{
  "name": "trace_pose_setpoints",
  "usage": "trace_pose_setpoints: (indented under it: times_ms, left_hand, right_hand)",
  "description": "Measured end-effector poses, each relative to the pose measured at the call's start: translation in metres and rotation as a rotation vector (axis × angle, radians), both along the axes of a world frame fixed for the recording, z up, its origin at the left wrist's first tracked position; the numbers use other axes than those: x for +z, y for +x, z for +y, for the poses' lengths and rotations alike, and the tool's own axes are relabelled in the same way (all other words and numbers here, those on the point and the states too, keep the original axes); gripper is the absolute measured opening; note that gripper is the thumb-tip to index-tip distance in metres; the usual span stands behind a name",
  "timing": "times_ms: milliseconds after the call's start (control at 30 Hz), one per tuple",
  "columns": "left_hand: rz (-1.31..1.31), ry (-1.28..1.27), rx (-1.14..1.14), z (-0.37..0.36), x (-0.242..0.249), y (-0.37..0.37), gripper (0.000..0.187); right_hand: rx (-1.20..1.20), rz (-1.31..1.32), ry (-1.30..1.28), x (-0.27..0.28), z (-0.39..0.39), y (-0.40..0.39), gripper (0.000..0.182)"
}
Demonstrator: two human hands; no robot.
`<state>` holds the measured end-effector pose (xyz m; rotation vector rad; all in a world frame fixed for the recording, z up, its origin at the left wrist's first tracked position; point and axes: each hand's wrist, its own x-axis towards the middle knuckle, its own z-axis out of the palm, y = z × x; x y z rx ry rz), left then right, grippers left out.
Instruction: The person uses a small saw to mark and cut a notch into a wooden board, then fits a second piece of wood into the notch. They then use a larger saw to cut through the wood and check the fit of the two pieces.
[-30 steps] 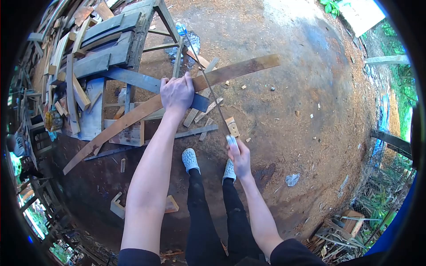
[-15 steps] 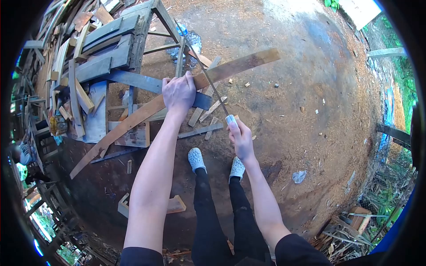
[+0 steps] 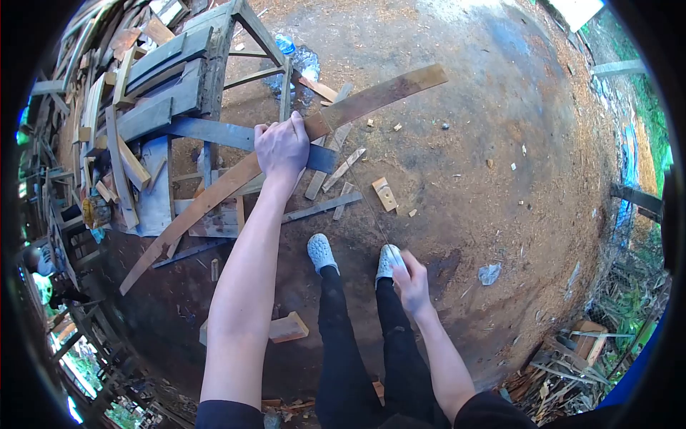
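Observation:
My left hand (image 3: 282, 146) is closed over a long brown wooden board (image 3: 379, 99), pressing it across a narrower dark plank (image 3: 207, 131) that juts from the bench. Down by my right shoe, my right hand (image 3: 412, 282) is wrapped round the pale handle of a handsaw (image 3: 373, 211). The thin blade, seen nearly edge-on, slants up and left to the board just right of my left hand. A fine line crosses the board where the blade meets it.
A weathered wooden bench (image 3: 189, 93) stands at the upper left, with stacked boards beside it. Offcuts, including a small block (image 3: 384, 194), lie on the sawdust-strewn ground. A plastic bottle (image 3: 284, 44) lies behind the bench leg. A scrap pile (image 3: 564, 365) sits at the lower right.
My right hand has drawn the handsaw down and slightly right, toward my body. My left hand stays on the board. A small block on the ground, hidden before behind my right hand, now shows.

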<state>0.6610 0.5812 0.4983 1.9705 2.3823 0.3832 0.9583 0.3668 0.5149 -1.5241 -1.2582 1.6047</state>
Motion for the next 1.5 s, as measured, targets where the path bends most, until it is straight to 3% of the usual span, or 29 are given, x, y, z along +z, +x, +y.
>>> trace_pose_setpoints:
  times_ms: [133,233,367,533,633,767,867,967,1200,1300,1400,1500]
  left_hand:
    - [0.002,-0.032,0.011,0.001,-0.001,-0.001,0.053]
    - [0.000,-0.061,0.033,0.000,-0.002,-0.003,0.055]
    - [-0.019,-0.059,0.056,0.000,-0.003,-0.002,0.058]
    - [-0.004,-0.081,0.059,0.001,-0.001,0.000,0.059]
    - [0.007,-0.086,0.051,-0.001,-0.001,-0.003,0.059]
    - [-0.016,-0.091,0.058,0.002,0.000,-0.002,0.059]
    - [-0.009,-0.075,0.057,0.002,0.001,-0.001,0.059]
    - [0.030,-0.044,0.055,0.001,-0.001,-0.001,0.057]
    - [0.023,-0.038,0.047,0.001,-0.003,-0.001,0.057]
    - [0.046,-0.067,0.043,-0.001,-0.003,-0.004,0.058]
    - [0.024,-0.059,0.044,0.001,0.000,-0.002,0.058]
    - [0.013,-0.039,0.019,0.001,0.000,-0.003,0.058]
  right_hand:
    - [-0.023,-0.057,0.064,-0.016,0.095,-0.061,0.044]
    - [-0.006,-0.106,0.086,-0.025,0.114,-0.077,0.045]
    - [-0.024,-0.107,0.112,-0.019,0.088,-0.065,0.044]
    - [-0.116,-0.003,0.078,-0.003,-0.018,-0.006,0.044]
    - [-0.034,-0.032,-0.008,0.017,-0.022,0.004,0.043]
    - [-0.038,-0.076,0.121,-0.004,0.036,-0.038,0.042]
    - [0.013,-0.095,0.076,-0.022,0.107,-0.070,0.052]
    - [0.017,-0.148,0.080,-0.009,0.112,-0.079,0.054]
    - [-0.060,-0.063,0.063,0.017,-0.027,-0.006,0.041]
    - [-0.018,-0.078,0.007,0.037,-0.037,0.006,0.039]
    - [0.020,-0.131,0.013,0.043,-0.005,-0.011,0.040]
    - [0.042,-0.186,0.003,0.036,0.081,-0.054,0.050]
